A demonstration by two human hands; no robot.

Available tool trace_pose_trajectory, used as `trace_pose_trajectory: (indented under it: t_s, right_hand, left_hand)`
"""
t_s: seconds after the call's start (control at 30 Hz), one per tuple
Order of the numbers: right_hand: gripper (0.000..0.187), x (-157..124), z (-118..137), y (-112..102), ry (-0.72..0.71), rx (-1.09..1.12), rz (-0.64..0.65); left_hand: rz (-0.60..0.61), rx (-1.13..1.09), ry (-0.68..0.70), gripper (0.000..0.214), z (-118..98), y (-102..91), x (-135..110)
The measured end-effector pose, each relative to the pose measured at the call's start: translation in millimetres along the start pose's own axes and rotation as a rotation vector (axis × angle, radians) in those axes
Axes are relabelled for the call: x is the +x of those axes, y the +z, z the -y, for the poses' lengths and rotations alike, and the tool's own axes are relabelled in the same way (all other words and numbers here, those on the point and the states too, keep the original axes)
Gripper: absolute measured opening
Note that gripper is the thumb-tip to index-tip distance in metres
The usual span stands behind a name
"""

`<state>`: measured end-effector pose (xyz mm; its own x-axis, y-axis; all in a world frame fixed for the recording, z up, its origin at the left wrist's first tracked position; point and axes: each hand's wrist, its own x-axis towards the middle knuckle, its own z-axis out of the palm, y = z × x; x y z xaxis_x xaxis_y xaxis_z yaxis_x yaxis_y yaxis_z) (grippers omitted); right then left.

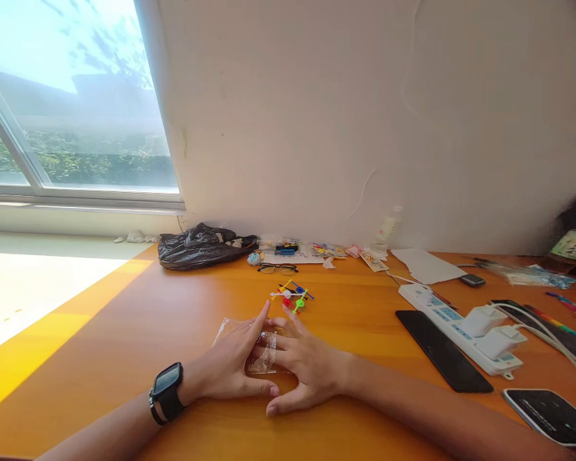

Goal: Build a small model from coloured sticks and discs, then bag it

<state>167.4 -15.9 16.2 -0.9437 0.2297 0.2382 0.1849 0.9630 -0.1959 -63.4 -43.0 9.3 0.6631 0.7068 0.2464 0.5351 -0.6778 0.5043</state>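
Note:
A crinkled clear plastic bag (pixel 267 351) lies on the wooden table beneath both my hands. My left hand (pixel 233 358), a black watch (pixel 167 381) on its wrist, rests over the bag's left side with its index finger and thumb stretched out. From the right, my right hand (pixel 304 362) reaches over the bag with fingers spread; the two sets of fingertips come close together and partly overlap. Just beyond the fingertips is a small cluster of coloured plastic pieces (pixel 288 294) in white, green, red, blue and yellow, with arrow-like ends.
Glasses (pixel 277 269) and a black plastic bag (pixel 196 246) sit along the wall side. On the right are a white power strip (pixel 441 314) with plugged-in chargers, a black phone (pixel 441 352), and a dark device with a pale rim (pixel 550 416). Sunlight falls across the left.

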Motion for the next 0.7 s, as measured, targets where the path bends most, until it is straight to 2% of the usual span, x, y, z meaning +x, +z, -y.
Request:
trace_pose_trajectory:
  t_s: [0.13,0.3,0.53,0.7]
  right_hand:
    - [0.064,4,3,-1,-0.021,-0.001,-0.045]
    - [0.077,1,2,-2,0.009,-0.013,-0.003]
    - [0.096,-14,0,-6,0.042,0.021,0.011]
    - [0.1,-16,4,-12,0.044,0.031,0.021]
  left_hand:
    - [-0.009,-0.029,-0.017,0.125,-4,0.1,2]
    - [-0.034,-0.019,-0.013,0.126,-3,-1.7,1]
    - [0.026,0.016,0.027,0.122,9,-18.0,-4]
    - [0.015,0.072,0.042,0.116,15,-16.7,-7]
